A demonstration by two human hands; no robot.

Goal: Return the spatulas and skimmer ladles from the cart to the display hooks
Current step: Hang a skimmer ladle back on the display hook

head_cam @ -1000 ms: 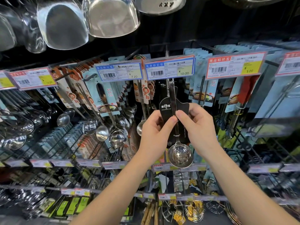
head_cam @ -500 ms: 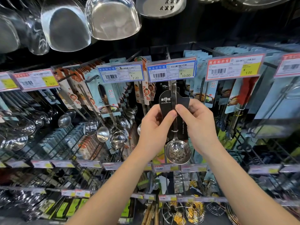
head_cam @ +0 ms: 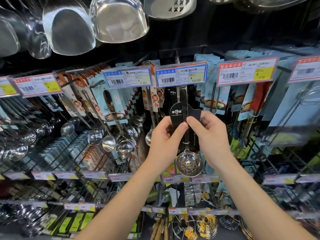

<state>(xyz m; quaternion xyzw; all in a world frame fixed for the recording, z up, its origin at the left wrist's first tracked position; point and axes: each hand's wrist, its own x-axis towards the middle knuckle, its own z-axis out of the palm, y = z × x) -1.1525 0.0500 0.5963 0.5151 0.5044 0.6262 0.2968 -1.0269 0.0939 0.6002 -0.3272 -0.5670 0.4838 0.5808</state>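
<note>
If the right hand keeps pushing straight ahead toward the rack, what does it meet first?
Probably the black backing card of the skimmer ladle that the right hand already pinches with the left hand; behind it hang more black-carded items under the 10.00 price tag, though depth is unclear.

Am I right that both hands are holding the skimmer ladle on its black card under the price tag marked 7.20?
Not quite. The head view shows both the left hand and right hand holding the skimmer ladle on its black card, but the price tag above it reads 10.00, not 7.20.
</note>
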